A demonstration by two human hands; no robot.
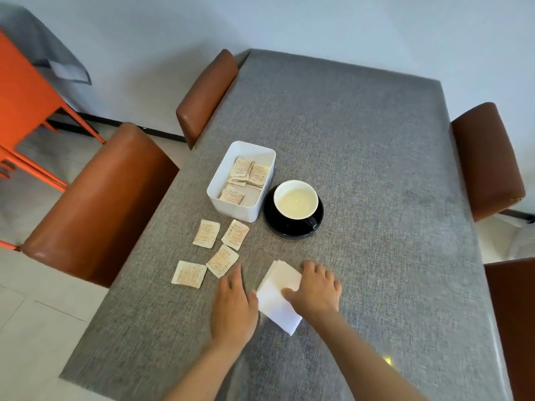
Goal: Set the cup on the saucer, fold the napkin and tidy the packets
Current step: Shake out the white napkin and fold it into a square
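A black cup with a white inside and pale liquid stands on the black saucer. A white folded napkin lies on the grey table near the front. My right hand lies flat on the napkin's right part, fingers spread. My left hand rests flat on the table at the napkin's left edge. Several beige packets lie loose on the table, among them one, another and a third. More packets lie inside the white box.
The grey cloth-covered table has brown padded chairs on the left, far left and right. An orange table stands at the far left on the floor.
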